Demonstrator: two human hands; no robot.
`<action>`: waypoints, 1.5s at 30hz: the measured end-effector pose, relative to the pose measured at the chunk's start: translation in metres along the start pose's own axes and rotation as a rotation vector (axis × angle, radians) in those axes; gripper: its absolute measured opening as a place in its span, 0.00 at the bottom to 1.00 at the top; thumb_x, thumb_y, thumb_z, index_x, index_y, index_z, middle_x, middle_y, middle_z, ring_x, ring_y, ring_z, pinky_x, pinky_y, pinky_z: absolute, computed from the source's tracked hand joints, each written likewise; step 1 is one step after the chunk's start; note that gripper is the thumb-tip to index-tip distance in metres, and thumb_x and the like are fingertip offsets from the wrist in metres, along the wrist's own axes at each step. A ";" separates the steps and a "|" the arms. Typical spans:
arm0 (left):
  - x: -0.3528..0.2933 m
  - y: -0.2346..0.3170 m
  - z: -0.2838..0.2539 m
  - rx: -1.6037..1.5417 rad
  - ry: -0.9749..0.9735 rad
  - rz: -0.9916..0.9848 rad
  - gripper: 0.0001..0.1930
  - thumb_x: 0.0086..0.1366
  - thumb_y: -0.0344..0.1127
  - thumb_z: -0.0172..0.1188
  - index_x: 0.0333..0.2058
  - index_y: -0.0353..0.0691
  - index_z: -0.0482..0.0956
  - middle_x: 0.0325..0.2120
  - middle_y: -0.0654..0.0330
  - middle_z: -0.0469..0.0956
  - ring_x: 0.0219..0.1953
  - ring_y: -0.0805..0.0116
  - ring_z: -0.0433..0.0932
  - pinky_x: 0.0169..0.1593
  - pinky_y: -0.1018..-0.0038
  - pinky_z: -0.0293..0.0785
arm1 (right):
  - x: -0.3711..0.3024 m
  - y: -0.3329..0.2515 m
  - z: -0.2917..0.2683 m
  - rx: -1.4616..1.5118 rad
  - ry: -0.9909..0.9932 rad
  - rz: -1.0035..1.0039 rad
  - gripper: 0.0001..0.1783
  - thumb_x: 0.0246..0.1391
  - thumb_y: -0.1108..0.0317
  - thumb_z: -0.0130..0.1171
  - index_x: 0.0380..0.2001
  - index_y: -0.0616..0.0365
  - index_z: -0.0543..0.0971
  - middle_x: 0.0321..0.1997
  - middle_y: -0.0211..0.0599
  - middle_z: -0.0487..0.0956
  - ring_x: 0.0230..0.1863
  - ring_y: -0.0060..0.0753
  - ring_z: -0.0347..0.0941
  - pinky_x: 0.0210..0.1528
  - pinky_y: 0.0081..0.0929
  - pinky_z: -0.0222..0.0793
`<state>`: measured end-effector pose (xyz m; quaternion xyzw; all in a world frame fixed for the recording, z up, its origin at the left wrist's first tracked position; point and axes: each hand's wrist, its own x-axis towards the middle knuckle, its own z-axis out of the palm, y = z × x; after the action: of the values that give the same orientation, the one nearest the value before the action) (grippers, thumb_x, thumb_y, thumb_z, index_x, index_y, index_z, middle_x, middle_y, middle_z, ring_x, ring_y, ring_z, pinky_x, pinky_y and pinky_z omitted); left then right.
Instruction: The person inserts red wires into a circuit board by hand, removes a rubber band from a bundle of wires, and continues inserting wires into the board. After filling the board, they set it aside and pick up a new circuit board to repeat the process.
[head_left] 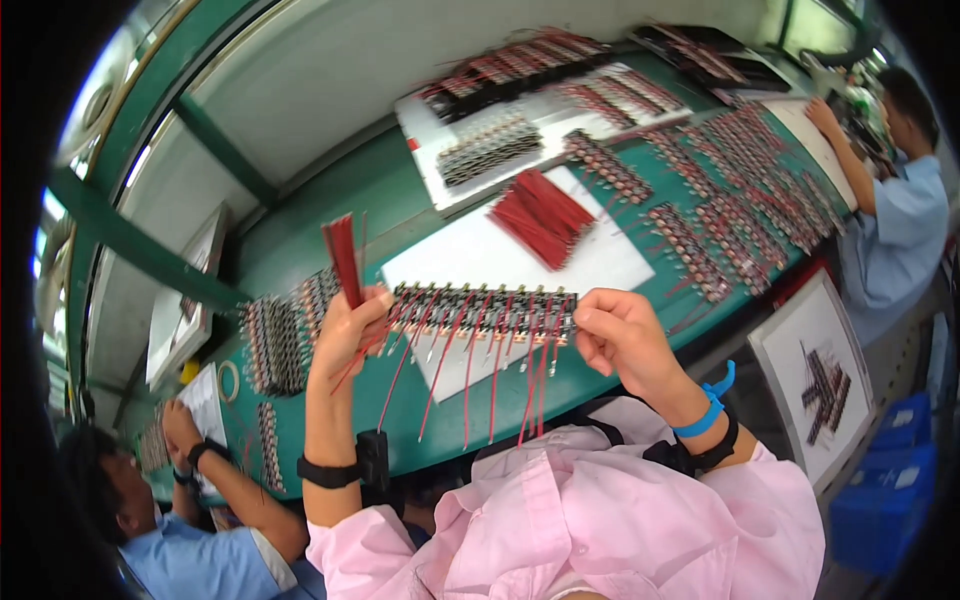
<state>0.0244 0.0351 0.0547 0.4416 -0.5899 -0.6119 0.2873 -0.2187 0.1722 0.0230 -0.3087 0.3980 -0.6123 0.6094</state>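
Note:
A long dark circuit board panel [485, 312] with a row of red wires hanging from it is held up between my two hands. My left hand [345, 335] is closed on its left end and also clasps an upright bundle of red wires [342, 258]. At the right end, the fingers of my right hand [632, 335] pinch the panel's edge. Beneath the panel lies a white sheet [430, 262] on the green table [385, 430]. A thick heap of cut red wires [540, 218] rests on that sheet, just beyond the panel.
Stacked board panels [275, 345] stand left of my left hand. Many wired panels [740, 190] cover the table's right side. A white tray [430, 165] with boards sits at the back. Co-workers in blue flank me, left [215, 565] and right [900, 230]. Blue bins [880, 500] are at lower right.

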 end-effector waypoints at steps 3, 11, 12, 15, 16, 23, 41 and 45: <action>-0.003 0.000 0.009 0.006 -0.036 -0.019 0.09 0.51 0.32 0.51 0.16 0.41 0.62 0.05 0.73 0.52 0.06 0.84 0.49 0.09 0.84 0.46 | -0.009 -0.004 -0.008 0.033 0.025 0.017 0.08 0.47 0.70 0.47 0.18 0.60 0.67 0.10 0.33 0.66 0.07 0.17 0.56 0.08 0.14 0.48; -0.024 -0.014 0.032 -0.176 -0.087 -0.015 0.10 0.54 0.34 0.51 0.17 0.41 0.62 0.05 0.72 0.54 0.05 0.86 0.47 0.08 0.85 0.43 | -0.033 -0.022 -0.021 0.009 0.043 0.008 0.09 0.45 0.72 0.46 0.15 0.61 0.68 0.09 0.31 0.67 0.06 0.15 0.54 0.07 0.13 0.47; -0.026 -0.017 0.033 -0.174 -0.092 0.004 0.10 0.54 0.34 0.51 0.18 0.40 0.62 0.05 0.72 0.54 0.05 0.86 0.47 0.08 0.85 0.43 | -0.035 -0.023 -0.022 -0.014 0.048 0.009 0.09 0.45 0.72 0.46 0.15 0.61 0.68 0.09 0.31 0.67 0.06 0.15 0.54 0.07 0.13 0.46; -0.032 -0.027 0.036 -0.188 -0.069 0.020 0.09 0.54 0.34 0.51 0.19 0.39 0.63 0.05 0.72 0.54 0.04 0.85 0.47 0.08 0.85 0.44 | -0.040 -0.021 -0.024 -0.062 0.058 0.021 0.09 0.45 0.72 0.46 0.15 0.61 0.68 0.10 0.30 0.67 0.06 0.14 0.54 0.08 0.13 0.46; -0.034 -0.030 0.037 -0.203 -0.038 0.023 0.08 0.54 0.33 0.51 0.20 0.39 0.64 0.05 0.72 0.54 0.04 0.85 0.47 0.08 0.85 0.45 | -0.040 -0.019 -0.024 -0.103 0.061 0.025 0.08 0.45 0.71 0.46 0.16 0.61 0.68 0.10 0.30 0.66 0.06 0.13 0.54 0.08 0.13 0.46; -0.055 -0.057 0.038 -0.258 0.071 -0.003 0.07 0.53 0.32 0.51 0.21 0.36 0.66 0.05 0.72 0.54 0.04 0.84 0.48 0.08 0.86 0.46 | -0.040 -0.008 -0.022 -0.271 0.034 0.074 0.08 0.47 0.70 0.47 0.17 0.60 0.67 0.11 0.27 0.65 0.08 0.10 0.53 0.10 0.12 0.44; -0.070 -0.091 0.044 -0.426 0.238 -0.018 0.08 0.52 0.31 0.49 0.17 0.38 0.64 0.05 0.71 0.55 0.04 0.84 0.49 0.08 0.85 0.48 | -0.026 0.003 -0.022 -0.255 -0.036 0.235 0.09 0.45 0.70 0.49 0.15 0.59 0.66 0.10 0.27 0.64 0.08 0.10 0.50 0.08 0.11 0.40; -0.068 -0.089 0.046 -0.467 0.209 -0.024 0.08 0.53 0.32 0.49 0.18 0.38 0.63 0.05 0.69 0.56 0.04 0.83 0.50 0.08 0.85 0.50 | -0.028 0.003 -0.024 -0.195 -0.039 0.235 0.09 0.45 0.70 0.49 0.15 0.59 0.66 0.09 0.27 0.64 0.07 0.10 0.49 0.07 0.11 0.40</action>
<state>0.0289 0.1286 -0.0227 0.4309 -0.3944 -0.6860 0.4338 -0.2366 0.2025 0.0118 -0.3297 0.4769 -0.4890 0.6517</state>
